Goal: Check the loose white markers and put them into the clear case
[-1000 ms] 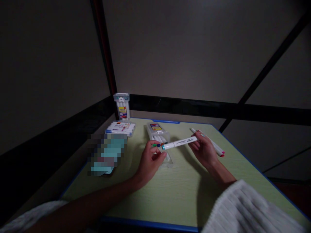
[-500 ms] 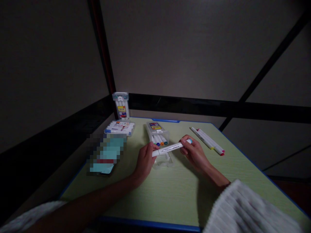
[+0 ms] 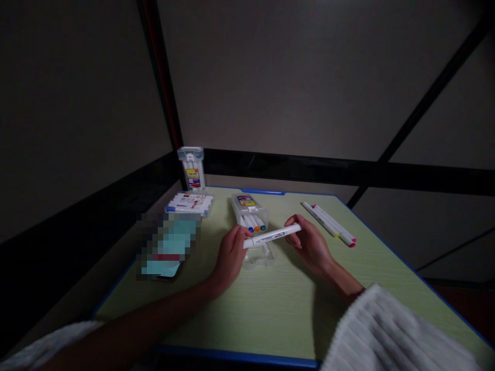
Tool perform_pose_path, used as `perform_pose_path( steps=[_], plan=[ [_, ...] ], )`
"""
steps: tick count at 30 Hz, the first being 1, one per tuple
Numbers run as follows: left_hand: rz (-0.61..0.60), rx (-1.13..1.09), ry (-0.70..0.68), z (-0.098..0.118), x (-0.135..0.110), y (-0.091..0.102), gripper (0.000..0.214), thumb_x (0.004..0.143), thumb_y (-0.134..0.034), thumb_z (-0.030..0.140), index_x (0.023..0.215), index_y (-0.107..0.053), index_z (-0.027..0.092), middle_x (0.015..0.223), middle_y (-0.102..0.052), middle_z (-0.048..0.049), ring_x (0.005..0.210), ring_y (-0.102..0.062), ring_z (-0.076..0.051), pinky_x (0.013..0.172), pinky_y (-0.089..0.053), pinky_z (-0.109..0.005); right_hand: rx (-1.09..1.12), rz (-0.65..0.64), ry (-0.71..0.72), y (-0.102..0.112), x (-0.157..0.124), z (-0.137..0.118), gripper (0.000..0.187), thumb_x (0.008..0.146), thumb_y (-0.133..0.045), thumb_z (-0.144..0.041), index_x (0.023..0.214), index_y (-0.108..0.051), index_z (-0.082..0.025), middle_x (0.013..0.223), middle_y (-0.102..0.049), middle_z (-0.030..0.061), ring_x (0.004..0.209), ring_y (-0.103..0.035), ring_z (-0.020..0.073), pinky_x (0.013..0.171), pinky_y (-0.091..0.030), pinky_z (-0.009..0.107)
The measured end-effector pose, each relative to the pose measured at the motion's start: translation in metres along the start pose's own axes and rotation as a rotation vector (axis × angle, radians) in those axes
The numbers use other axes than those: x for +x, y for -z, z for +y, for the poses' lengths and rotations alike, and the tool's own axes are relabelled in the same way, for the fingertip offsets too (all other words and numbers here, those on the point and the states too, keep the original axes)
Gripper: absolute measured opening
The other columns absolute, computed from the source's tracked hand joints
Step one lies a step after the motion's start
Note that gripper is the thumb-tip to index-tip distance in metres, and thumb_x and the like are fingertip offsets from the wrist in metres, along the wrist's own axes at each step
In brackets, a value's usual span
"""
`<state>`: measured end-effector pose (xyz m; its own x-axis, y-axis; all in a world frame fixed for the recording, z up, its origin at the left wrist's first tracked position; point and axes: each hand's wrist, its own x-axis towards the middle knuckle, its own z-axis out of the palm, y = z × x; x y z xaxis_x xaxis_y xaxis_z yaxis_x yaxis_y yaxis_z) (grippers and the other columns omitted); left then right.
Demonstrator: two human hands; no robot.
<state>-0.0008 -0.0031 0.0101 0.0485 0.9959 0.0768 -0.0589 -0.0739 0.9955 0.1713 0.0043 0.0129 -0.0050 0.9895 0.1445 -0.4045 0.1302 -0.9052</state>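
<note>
A white marker pen (image 3: 272, 236) with dark lettering is held level across the middle, above the table. My left hand (image 3: 231, 253) is closed on its left end. The fingers of my right hand (image 3: 311, 245) pinch its right end, where no coloured tip shows now. Behind the pen lies a clear plastic marker case (image 3: 243, 212), its open end towards me with several coloured marker ends showing. The case's clear lid (image 3: 260, 256) rests on the table below the pen, partly covered by my left hand.
Several white markers (image 3: 328, 222) with yellow and red ends lie at right on the green table (image 3: 278, 314). At back left stands an upright marker case (image 3: 192, 172), with a flat marker box (image 3: 190, 204) before it. A blurred-out phone-like object (image 3: 170, 252) lies left.
The light-blue end of the marker pen, visible beyond my right fingers before, no longer shows. The pen appears slightly turned, and my right fingers have shifted on it. My left hand keeps its hold.
</note>
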Motion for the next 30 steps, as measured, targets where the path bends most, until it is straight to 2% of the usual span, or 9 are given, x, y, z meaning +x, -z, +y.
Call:
perform_pose_path(
  steps=[7,15,22,30],
  plan=[
    [-0.029,-0.032,-0.047,-0.004,0.000,-0.001,0.020,0.079,-0.042,0.036,0.071,-0.046,0.018,0.058,-0.037,0.0057,0.046,-0.033,-0.006,0.039,-0.024,-0.015,-0.004,0.010,-0.027,0.000,0.000,0.000,0.025,0.076,-0.049,-0.038,0.065,-0.055,-0.017,0.035,-0.032,-0.0071,0.036,-0.022,0.0077,0.042,-0.022,0.023],
    [-0.052,-0.015,-0.056,-0.007,0.001,-0.001,0.017,0.079,-0.043,0.036,0.075,-0.044,0.019,0.053,-0.033,0.0078,0.042,-0.031,-0.005,0.037,-0.022,-0.015,-0.052,-0.016,-0.004,0.002,0.002,0.000,0.024,0.077,-0.046,-0.038,0.065,-0.053,-0.018,0.035,-0.032,-0.0066,0.036,-0.023,0.0080,0.041,-0.021,0.023],
    [-0.075,-0.003,-0.081,-0.011,0.002,0.000,0.013,0.080,-0.043,0.032,0.077,-0.042,0.020,0.054,-0.035,0.0081,0.042,-0.032,-0.005,0.038,-0.024,-0.015,-0.047,-0.009,-0.006,0.002,0.001,-0.001,0.024,0.078,-0.046,-0.038,0.066,-0.054,-0.018,0.035,-0.029,-0.0073,0.035,-0.022,0.0071,0.040,-0.021,0.022],
    [-0.062,0.041,-0.140,-0.011,0.001,0.000,0.009,0.080,-0.043,0.028,0.082,-0.044,0.019,0.069,-0.045,0.0047,0.048,-0.037,-0.004,0.044,-0.029,-0.016,0.004,-0.021,0.007,0.004,0.002,0.001,0.032,0.081,-0.044,-0.043,0.067,-0.056,-0.017,0.034,-0.030,-0.0065,0.035,-0.021,0.0073,0.040,-0.022,0.021]
  ],
)
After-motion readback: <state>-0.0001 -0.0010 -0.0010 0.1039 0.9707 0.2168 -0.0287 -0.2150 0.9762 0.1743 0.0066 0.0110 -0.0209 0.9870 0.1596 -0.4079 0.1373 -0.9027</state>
